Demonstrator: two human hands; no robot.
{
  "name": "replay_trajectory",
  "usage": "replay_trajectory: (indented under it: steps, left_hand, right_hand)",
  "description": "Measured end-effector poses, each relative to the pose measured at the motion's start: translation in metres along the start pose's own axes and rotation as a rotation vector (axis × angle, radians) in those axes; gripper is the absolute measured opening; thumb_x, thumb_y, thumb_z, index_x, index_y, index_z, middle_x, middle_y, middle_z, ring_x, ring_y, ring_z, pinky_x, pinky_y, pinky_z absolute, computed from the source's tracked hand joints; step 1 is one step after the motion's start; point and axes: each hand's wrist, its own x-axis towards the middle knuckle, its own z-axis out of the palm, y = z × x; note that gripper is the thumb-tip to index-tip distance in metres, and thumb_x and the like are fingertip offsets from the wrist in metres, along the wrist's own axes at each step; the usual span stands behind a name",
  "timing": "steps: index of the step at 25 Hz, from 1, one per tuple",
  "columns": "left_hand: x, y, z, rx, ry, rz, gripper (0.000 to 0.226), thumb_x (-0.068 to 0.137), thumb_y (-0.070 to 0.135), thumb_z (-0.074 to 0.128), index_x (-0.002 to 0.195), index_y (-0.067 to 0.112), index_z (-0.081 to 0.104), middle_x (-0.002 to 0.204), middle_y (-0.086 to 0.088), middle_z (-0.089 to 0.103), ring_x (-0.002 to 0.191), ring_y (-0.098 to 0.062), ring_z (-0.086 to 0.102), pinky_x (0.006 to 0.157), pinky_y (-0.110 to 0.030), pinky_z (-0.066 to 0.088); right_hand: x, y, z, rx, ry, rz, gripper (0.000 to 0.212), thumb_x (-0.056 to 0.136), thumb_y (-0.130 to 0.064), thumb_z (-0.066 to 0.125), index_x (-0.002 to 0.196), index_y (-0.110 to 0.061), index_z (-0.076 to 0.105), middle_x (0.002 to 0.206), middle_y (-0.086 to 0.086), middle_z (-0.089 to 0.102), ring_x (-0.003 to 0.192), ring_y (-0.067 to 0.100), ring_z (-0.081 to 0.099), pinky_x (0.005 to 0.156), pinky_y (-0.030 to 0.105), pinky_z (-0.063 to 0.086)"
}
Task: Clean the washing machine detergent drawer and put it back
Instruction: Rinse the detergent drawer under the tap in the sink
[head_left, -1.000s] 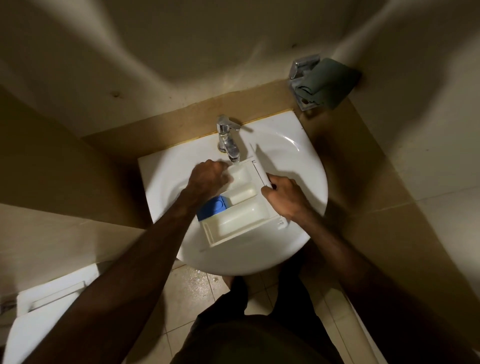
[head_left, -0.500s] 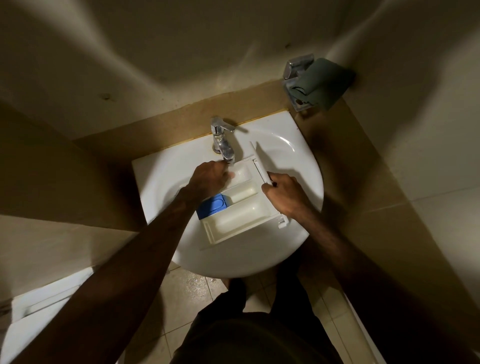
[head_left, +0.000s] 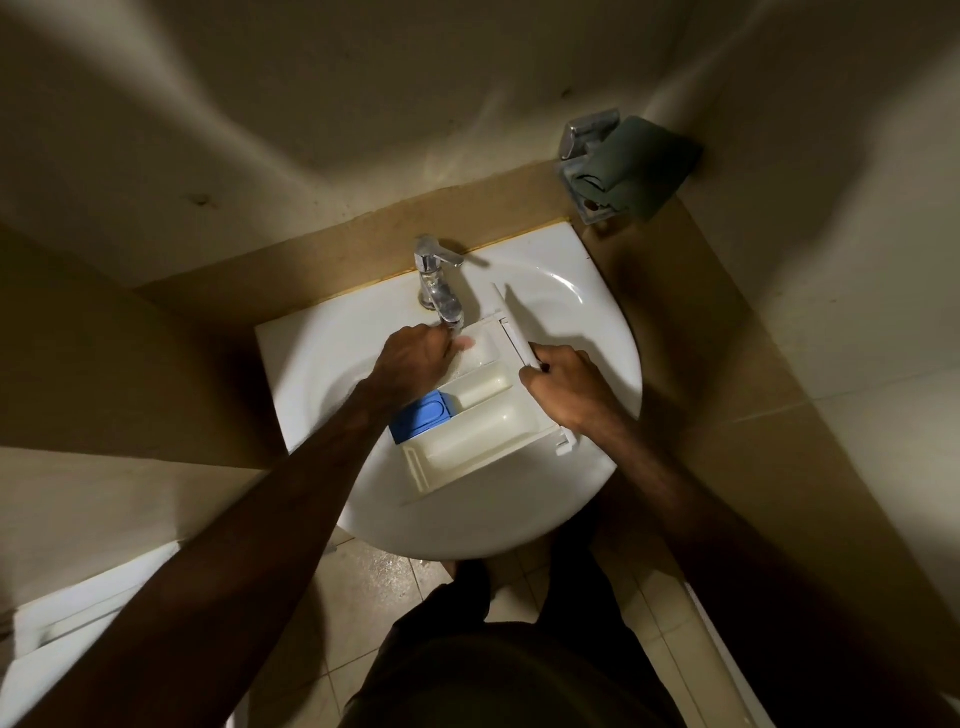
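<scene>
A white detergent drawer with a blue insert lies across the white sink basin, under the chrome tap. Water lies in the drawer's far compartment. My left hand reaches into that far compartment just below the spout, fingers bent against its inside; what they touch is hidden. My right hand grips the drawer's front panel at the right side and keeps it steady.
A dark green cloth hangs on a chrome holder at the back right wall. A white appliance top shows at the lower left. Wet beige floor tiles lie below the basin. Walls close in on both sides.
My left hand has shifted slightly inside the far compartment under the tap. My right hand keeps its grip and the drawer stays in place. The camera has moved a little.
</scene>
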Motion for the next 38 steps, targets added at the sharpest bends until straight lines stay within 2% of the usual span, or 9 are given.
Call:
replay_trajectory:
  steps: [4, 11, 18, 23, 25, 28, 32, 34, 38]
  left_hand:
    - [0.000, 0.004, -0.001, 0.083, -0.011, -0.183, 0.068, 0.098, 0.072, 0.036, 0.107, 0.015, 0.072, 0.091, -0.011, 0.076, 0.081, -0.030, 0.070, 0.074, -0.036, 0.050]
    - [-0.004, -0.018, -0.012, -0.129, -0.142, -0.060, 0.043, 0.106, 0.041, 0.048, 0.140, 0.016, 0.056, 0.122, -0.015, 0.071, 0.106, -0.035, 0.067, 0.090, -0.040, 0.049]
    - [-0.001, 0.007, -0.004, -0.024, -0.088, -0.106, 0.060, 0.102, 0.063, 0.039, 0.103, 0.009, 0.065, 0.095, -0.013, 0.073, 0.080, -0.030, 0.066, 0.071, -0.034, 0.044]
    - [0.002, -0.002, -0.009, -0.287, -0.357, -0.175, 0.028, 0.106, 0.023, 0.047, 0.131, 0.012, 0.051, 0.119, -0.017, 0.069, 0.102, -0.034, 0.067, 0.089, -0.043, 0.054]
    - [-0.002, -0.003, -0.006, -0.158, -0.201, -0.163, 0.028, 0.106, 0.031, 0.048, 0.124, 0.013, 0.060, 0.110, -0.016, 0.072, 0.094, -0.035, 0.069, 0.081, -0.039, 0.052]
    - [-0.004, 0.006, -0.003, 0.052, -0.050, -0.098, 0.064, 0.102, 0.062, 0.029, 0.109, 0.014, 0.070, 0.090, -0.013, 0.074, 0.076, -0.032, 0.066, 0.066, -0.033, 0.041]
    - [0.001, 0.008, -0.013, -0.102, -0.155, -0.127, 0.062, 0.105, 0.058, 0.028, 0.104, 0.009, 0.066, 0.092, -0.015, 0.071, 0.081, -0.030, 0.064, 0.071, -0.033, 0.042]
    - [-0.002, 0.001, -0.017, -0.284, -0.256, -0.175, 0.059, 0.105, 0.059, 0.028, 0.116, 0.013, 0.064, 0.109, -0.016, 0.072, 0.097, -0.033, 0.066, 0.083, -0.039, 0.049]
    - [0.000, -0.001, -0.021, -0.451, -0.336, -0.395, 0.072, 0.093, 0.080, 0.034, 0.125, 0.026, 0.068, 0.130, -0.006, 0.067, 0.113, -0.028, 0.062, 0.093, -0.038, 0.045]
  right_hand:
    - [-0.001, -0.001, 0.008, 0.049, -0.009, 0.008, 0.030, 0.083, -0.031, 0.049, 0.101, -0.034, 0.073, 0.078, -0.005, 0.073, 0.081, 0.029, 0.069, 0.073, 0.038, 0.057]
    - [0.000, 0.005, 0.000, 0.016, 0.023, -0.024, 0.024, 0.088, -0.027, 0.050, 0.100, -0.028, 0.071, 0.073, -0.004, 0.068, 0.075, 0.025, 0.065, 0.068, 0.037, 0.052]
    - [-0.001, 0.012, -0.010, 0.053, 0.024, 0.044, 0.020, 0.083, -0.023, 0.051, 0.065, -0.027, 0.056, 0.053, -0.009, 0.049, 0.061, 0.022, 0.048, 0.060, 0.032, 0.041]
    - [0.003, 0.014, -0.020, 0.029, 0.042, 0.025, 0.021, 0.084, -0.029, 0.053, 0.069, -0.042, 0.063, 0.053, -0.014, 0.055, 0.064, 0.019, 0.055, 0.062, 0.030, 0.041]
    - [0.005, 0.015, -0.021, 0.039, 0.045, 0.039, 0.024, 0.083, -0.028, 0.054, 0.064, -0.041, 0.061, 0.051, -0.014, 0.053, 0.063, 0.020, 0.053, 0.062, 0.031, 0.040]
    - [0.004, 0.017, -0.023, 0.072, 0.040, 0.075, 0.020, 0.079, -0.027, 0.054, 0.060, -0.032, 0.058, 0.049, -0.011, 0.047, 0.063, 0.023, 0.049, 0.062, 0.033, 0.041]
    - [0.006, 0.018, -0.025, 0.074, 0.047, 0.049, 0.024, 0.081, -0.028, 0.054, 0.063, -0.040, 0.063, 0.050, -0.015, 0.053, 0.062, 0.020, 0.051, 0.062, 0.031, 0.041]
    - [0.006, 0.017, -0.023, 0.042, 0.039, 0.027, 0.019, 0.082, -0.033, 0.053, 0.081, -0.043, 0.069, 0.062, -0.013, 0.064, 0.067, 0.020, 0.060, 0.063, 0.032, 0.045]
    - [0.006, 0.017, -0.018, 0.005, 0.042, 0.035, 0.043, 0.078, -0.043, 0.049, 0.116, -0.037, 0.069, 0.082, -0.006, 0.073, 0.086, 0.022, 0.069, 0.077, 0.036, 0.056]
